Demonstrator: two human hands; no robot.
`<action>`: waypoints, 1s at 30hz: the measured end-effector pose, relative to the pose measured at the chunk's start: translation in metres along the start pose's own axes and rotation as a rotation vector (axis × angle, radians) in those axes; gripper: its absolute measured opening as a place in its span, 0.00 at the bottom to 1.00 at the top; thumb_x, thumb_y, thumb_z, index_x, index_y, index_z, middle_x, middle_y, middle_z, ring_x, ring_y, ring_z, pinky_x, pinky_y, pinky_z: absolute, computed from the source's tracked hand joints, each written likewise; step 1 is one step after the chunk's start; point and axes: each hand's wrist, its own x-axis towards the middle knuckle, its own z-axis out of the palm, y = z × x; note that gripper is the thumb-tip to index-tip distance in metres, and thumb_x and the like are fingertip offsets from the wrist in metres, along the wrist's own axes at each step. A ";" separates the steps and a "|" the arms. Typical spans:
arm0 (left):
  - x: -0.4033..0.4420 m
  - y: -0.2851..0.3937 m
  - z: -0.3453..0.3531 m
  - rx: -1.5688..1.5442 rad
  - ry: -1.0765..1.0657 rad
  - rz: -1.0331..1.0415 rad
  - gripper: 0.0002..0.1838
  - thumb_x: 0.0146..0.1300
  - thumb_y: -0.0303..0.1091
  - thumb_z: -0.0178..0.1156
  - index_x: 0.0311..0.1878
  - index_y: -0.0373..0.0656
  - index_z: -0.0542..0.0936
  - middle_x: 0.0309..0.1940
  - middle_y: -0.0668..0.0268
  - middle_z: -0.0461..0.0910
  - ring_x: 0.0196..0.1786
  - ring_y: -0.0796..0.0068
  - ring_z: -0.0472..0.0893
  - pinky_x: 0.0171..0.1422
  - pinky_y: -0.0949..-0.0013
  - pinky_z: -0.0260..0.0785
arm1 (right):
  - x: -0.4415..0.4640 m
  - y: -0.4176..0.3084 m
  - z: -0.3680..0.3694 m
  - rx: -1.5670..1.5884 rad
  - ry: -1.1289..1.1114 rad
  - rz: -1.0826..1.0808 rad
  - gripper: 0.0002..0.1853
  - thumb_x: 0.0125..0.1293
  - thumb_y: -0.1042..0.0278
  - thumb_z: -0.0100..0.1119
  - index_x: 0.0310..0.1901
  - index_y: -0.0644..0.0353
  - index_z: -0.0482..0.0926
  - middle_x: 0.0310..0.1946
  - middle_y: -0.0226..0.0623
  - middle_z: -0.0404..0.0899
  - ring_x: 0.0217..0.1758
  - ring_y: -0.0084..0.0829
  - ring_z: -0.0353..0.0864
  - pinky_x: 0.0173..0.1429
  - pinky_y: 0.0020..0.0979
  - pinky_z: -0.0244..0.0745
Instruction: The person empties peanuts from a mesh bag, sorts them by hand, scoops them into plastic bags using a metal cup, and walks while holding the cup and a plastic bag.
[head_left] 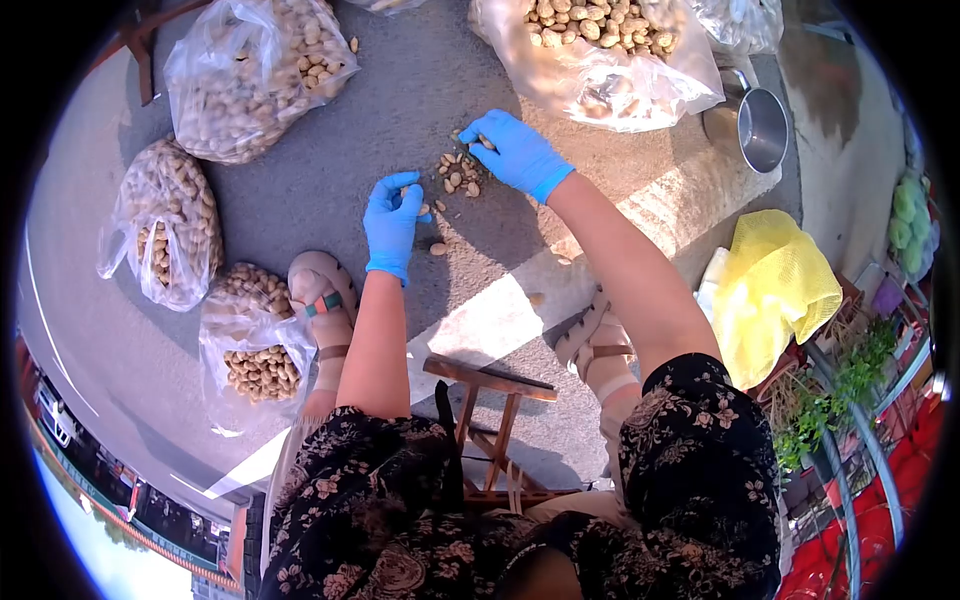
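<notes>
Peanuts [460,178] are in a loose little pile on the ground [320,190], between the hands and a bit far of the left one. They look super light, with dry, brittle shells, so I'd pinch one round its middle, gently. Right hand [520,156] seems pinched on a nut; left hand [391,230] is half curled, can't tell if it's gripping anything.

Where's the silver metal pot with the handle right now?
In the head view, the silver metal pot is at the upper right, on the person's right, beside the open clear plastic bag of peanuts and beyond the yellow mesh bag.
</notes>
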 end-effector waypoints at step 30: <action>-0.051 -0.034 -0.015 0.546 -0.031 0.171 0.05 0.62 0.31 0.58 0.38 0.42 0.75 0.26 0.66 0.80 0.30 0.77 0.81 0.36 0.72 0.71 | -0.041 -0.042 0.036 -0.337 -0.081 0.009 0.09 0.56 0.73 0.53 0.39 0.58 0.73 0.39 0.42 0.68 0.39 0.40 0.74 0.43 0.36 0.77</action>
